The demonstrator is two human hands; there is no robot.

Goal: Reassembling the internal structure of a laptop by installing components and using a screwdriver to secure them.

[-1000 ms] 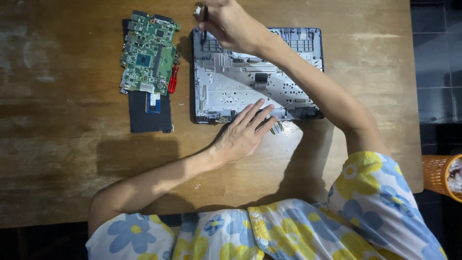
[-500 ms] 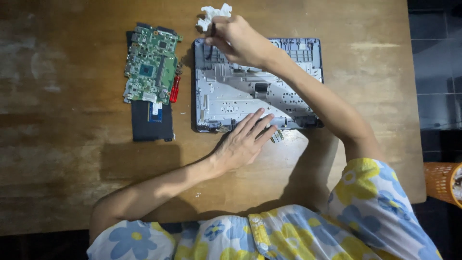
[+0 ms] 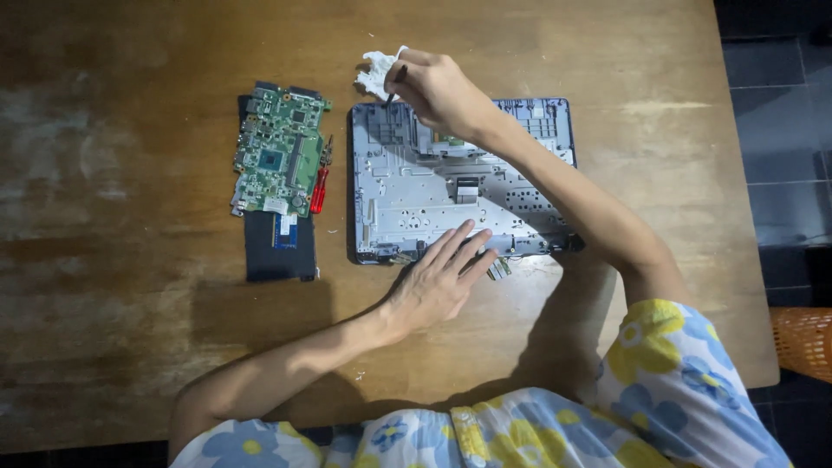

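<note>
Two hands share the work: your left hand [image 3: 438, 282] lies spread flat, steadying the laptop shell [image 3: 459, 182] on the surface [image 3: 130, 347], while your right hand [image 3: 438, 87] pinches a white tissue [image 3: 375, 74] above its far corner.

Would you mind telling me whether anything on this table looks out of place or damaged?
Nothing looks broken. The opened laptop shell lies slightly askew, and a loose ribbon connector sticks out past its near edge beside the left hand. The green circuit board sits tilted, overhanging a black panel.
</note>
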